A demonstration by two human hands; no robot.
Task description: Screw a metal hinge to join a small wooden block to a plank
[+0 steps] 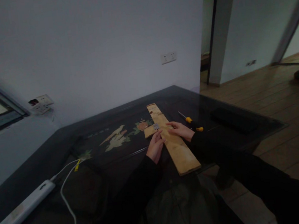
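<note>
A long wooden board [179,151] lies lengthwise on the dark table, its near end by the front edge. Against its left side sits a short wooden piece [149,131], with a small grey metal plate, perhaps a hinge, [156,126] across the joint. My left hand [155,148] has its fingers closed at the board's left edge, just below the metal plate. From the right, my right hand [182,130] reaches over the board with fingers curled on its top and edge. Whether a small part is between my fingertips is too dim to see.
A yellow-and-black screwdriver [191,121] lies right of the board. On the left are a white power strip [25,208] and its white cable [68,207]. The dark table [128,164] has a bird-and-flower picture and stands by a wall with sockets [168,57].
</note>
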